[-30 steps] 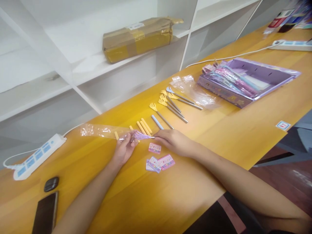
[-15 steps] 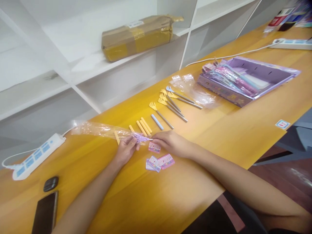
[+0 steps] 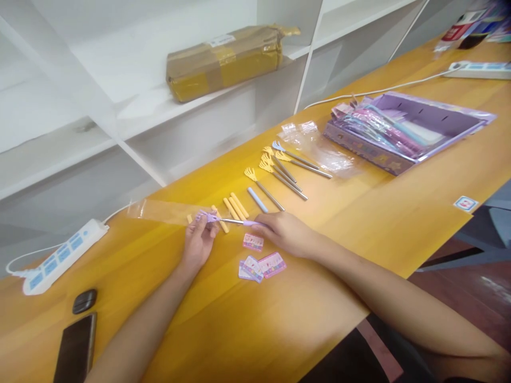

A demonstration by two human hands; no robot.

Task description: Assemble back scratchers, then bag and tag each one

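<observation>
A purple back scratcher (image 3: 233,221) is stretched between my two hands, its metal rod showing. My left hand (image 3: 198,242) is closed on its claw-shaped head, and a clear plastic bag (image 3: 163,211) trails leftward from those fingers. My right hand (image 3: 281,230) wraps round the purple handle, hiding its end. Beyond my hands lie several yellow handle tubes (image 3: 238,206) and a blue one (image 3: 257,200). Farther right, several yellow-headed scratcher rods (image 3: 269,195) and a blue-headed one (image 3: 299,155) rest on the table. Printed cards (image 3: 272,264) lie just below my right hand.
A purple tray box (image 3: 359,151) with wrapped scratchers stands at the right, beside empty clear bags (image 3: 335,159). On the left are a power strip (image 3: 64,258), a black case (image 3: 84,301) and a phone (image 3: 75,348). A taped carton (image 3: 225,63) sits on the shelf.
My left hand has moved left with the scratcher's head and the bag. The metal rod now shows between my hands, and the purple handle shows at my right fingers.
</observation>
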